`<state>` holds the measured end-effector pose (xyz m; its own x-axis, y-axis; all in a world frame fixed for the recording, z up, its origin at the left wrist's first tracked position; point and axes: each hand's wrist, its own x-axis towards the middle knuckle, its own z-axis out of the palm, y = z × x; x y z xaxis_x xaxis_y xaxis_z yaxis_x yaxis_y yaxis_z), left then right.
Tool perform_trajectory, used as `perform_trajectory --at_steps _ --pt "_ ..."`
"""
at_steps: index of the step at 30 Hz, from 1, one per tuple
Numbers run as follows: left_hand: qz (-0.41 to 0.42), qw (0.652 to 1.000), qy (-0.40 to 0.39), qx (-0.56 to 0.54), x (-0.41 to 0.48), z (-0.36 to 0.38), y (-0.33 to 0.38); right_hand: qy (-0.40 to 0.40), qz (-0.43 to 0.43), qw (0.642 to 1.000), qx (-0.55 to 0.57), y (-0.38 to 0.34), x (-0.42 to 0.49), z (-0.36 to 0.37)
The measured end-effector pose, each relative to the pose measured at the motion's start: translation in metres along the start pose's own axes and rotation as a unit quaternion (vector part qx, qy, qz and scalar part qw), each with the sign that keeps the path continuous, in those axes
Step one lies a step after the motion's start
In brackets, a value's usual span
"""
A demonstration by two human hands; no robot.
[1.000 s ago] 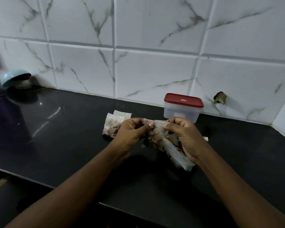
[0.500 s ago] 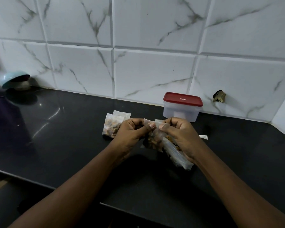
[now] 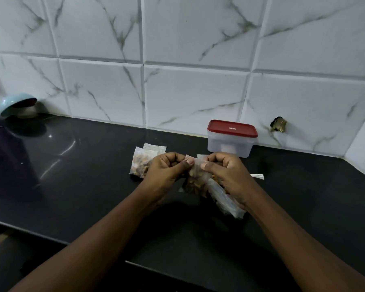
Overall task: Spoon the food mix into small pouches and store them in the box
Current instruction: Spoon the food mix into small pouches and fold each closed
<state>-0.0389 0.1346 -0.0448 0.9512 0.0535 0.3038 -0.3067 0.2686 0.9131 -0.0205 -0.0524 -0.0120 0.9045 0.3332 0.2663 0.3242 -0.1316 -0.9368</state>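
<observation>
Both hands meet over the black counter (image 3: 82, 186). My left hand (image 3: 167, 171) and my right hand (image 3: 226, 175) pinch the top edge of a small clear pouch (image 3: 195, 182) filled with brown food mix. A longer clear plastic bag (image 3: 228, 203) is tucked under my right palm and sticks out toward me. Filled pouches (image 3: 141, 163) lie on the counter just left of my left hand, partly hidden by it. The clear box with a red lid (image 3: 232, 138) stands shut against the tiled wall, behind my right hand.
A light blue bowl (image 3: 15, 104) leans tipped over another vessel at the far left by the wall. A small white strip (image 3: 257, 176) lies right of my right hand. A hole (image 3: 278, 125) marks the wall tile. The counter's front edge runs below my forearms.
The thumbs have drawn slightly closer along the pouch's top edge. The hands and pouch otherwise stay in the same place.
</observation>
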Motion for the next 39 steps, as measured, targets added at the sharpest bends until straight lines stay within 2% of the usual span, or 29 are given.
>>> perform_trajectory --at_steps 6,12,21,28,34,39 --pt "-0.006 1.0 -0.017 0.001 -0.0018 0.003 -0.0009 0.017 -0.041 0.996 -0.078 0.0028 0.0006 0.0017" --pt "-0.05 0.998 -0.021 -0.025 -0.0006 0.0038 0.0015 0.018 -0.061 0.993 -0.102 0.0037 0.0002 0.0017" --pt "-0.007 1.0 -0.015 0.001 0.0002 0.0044 -0.0022 0.022 -0.064 0.992 -0.109 0.0046 0.0011 0.0021" --pt "-0.027 0.999 -0.024 -0.026 0.001 0.0047 -0.0037 0.014 -0.071 0.992 -0.103 0.0041 0.0002 -0.0005" --pt "-0.013 0.999 -0.052 -0.001 -0.0012 0.003 -0.005 0.014 -0.079 0.99 -0.114 0.0034 0.0002 0.0001" --pt "-0.004 0.999 -0.043 0.006 0.0009 0.0024 -0.0063 0.003 -0.091 0.985 -0.145 0.0038 -0.0009 0.0009"
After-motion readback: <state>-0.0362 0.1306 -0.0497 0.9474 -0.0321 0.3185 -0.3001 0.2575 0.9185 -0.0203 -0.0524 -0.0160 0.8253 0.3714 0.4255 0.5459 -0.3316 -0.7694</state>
